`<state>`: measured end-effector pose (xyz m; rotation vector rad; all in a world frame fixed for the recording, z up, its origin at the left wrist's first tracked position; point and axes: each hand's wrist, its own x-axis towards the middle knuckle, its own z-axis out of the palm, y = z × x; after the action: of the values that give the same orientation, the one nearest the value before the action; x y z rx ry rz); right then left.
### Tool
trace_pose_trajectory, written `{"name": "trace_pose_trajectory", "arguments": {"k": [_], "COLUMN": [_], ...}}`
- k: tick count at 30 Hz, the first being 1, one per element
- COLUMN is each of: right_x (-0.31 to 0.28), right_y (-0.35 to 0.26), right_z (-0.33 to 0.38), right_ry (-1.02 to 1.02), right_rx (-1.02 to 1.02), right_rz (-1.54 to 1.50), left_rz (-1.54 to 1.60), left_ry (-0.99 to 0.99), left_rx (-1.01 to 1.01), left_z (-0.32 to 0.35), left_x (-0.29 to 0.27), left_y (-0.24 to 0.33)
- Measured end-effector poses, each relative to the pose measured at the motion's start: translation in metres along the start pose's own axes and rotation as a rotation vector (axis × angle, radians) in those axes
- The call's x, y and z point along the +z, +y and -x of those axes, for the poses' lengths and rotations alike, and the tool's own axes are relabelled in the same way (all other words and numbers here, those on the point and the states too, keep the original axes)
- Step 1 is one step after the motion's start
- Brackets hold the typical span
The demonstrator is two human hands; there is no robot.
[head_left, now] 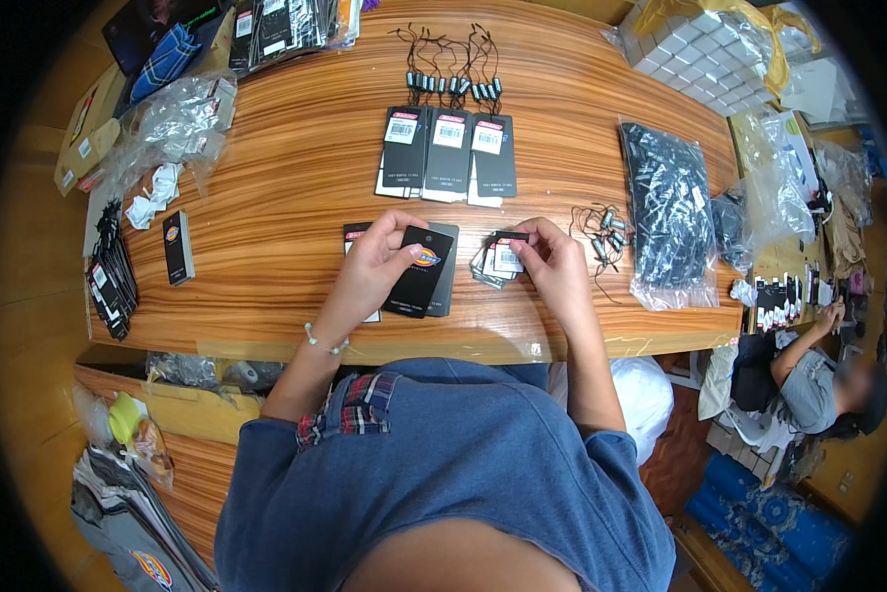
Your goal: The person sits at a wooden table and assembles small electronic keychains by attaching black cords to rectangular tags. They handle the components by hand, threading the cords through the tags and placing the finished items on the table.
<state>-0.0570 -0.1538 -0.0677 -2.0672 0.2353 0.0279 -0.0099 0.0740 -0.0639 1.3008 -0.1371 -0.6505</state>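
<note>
My left hand grips a black hang tag with a small red and yellow emblem, thumb across its face. Dark cards lie on the table under that hand, partly covered. Just to the right, my right hand pinches a small tag with a white sticker and a red band. More small tags are fanned on the table beneath it. Straight ahead, three overlapping groups of dark hang tags lie side by side, with black looped strings at their top ends.
Loose black strings lie right of my right hand, beside a clear bag of dark strings. To the left are a small block of black tags, crumpled paper and a tag pile. Another person sits far right.
</note>
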Motion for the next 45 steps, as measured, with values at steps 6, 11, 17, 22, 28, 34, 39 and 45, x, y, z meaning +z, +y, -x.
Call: {"name": "trace_pose_trajectory", "arguments": {"k": [6, 11, 17, 22, 28, 34, 39, 45], "right_x": [-0.004, -0.012, 0.019, 0.015, 0.021, 0.036, 0.003, -0.064], "right_y": [0.007, -0.014, -0.026, -0.027, -0.023, -0.019, -0.007, 0.041], "right_z": [-0.005, 0.003, 0.006, 0.004, 0.006, 0.014, 0.014, 0.013], "right_ry": [0.075, -0.181, -0.068, -0.092, -0.071, 0.158, 0.3, 0.395], "right_rx": [-0.133, 0.07, -0.077, -0.056, -0.099, -0.167, -0.244, -0.078], "right_rz": [0.069, -0.559, -0.724, -0.934, -0.945, -0.849, -0.323, 0.593], "left_rz": [-0.04, -0.021, 0.021, 0.194, 0.266, -0.101, -0.109, -0.072], "left_ry": [-0.02, 0.019, 0.014, -0.133, -0.066, -0.001, 0.031, 0.006], "left_rx": [0.05, 0.099, 0.105, 0.074, -0.019, 0.239, 0.182, 0.147], "left_z": [-0.006, -0.004, -0.001, 0.001, -0.002, -0.001, -0.001, -0.005], "left_x": [-0.005, -0.002, 0.024, 0.025, 0.011, 0.039, 0.04, 0.034], "left_y": [-0.009, -0.003, 0.002, 0.008, -0.005, 0.005, 0.011, 0.005]}}
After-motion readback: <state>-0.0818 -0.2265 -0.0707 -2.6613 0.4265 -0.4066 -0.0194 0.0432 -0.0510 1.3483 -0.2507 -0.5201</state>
